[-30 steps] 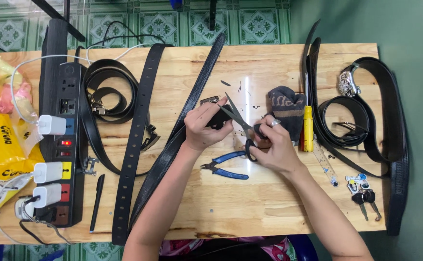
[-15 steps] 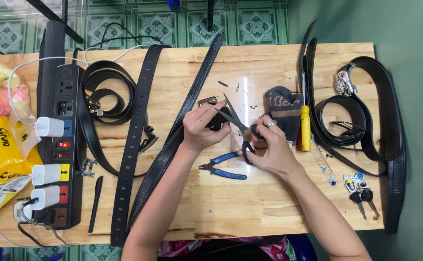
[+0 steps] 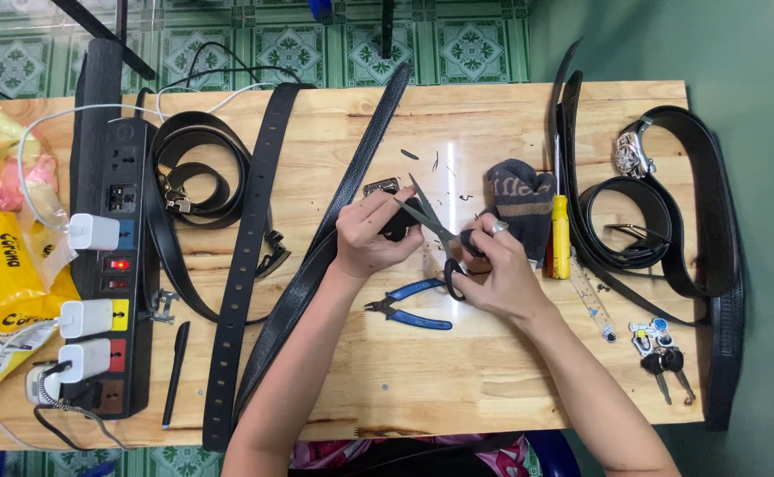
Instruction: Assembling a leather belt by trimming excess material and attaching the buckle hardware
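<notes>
My left hand pinches the end of a long black belt near its small metal buckle at the middle of the wooden table. My right hand holds black-handled scissors, fingers through the loops, blades apart and pointing up-left at the belt end held by the left hand. Small black cuttings lie on the wood just above the hands. Blue-handled pliers rest on the table below both hands.
A black power strip with white chargers lies at the left beside yellow bags. More black belts lie left of centre, coiled belts at the right. A dark sock, yellow screwdriver, keys and black pen are nearby.
The hands stay in the same spot with the scissors at the belt end; only slight shifts of fingers and blades show.
</notes>
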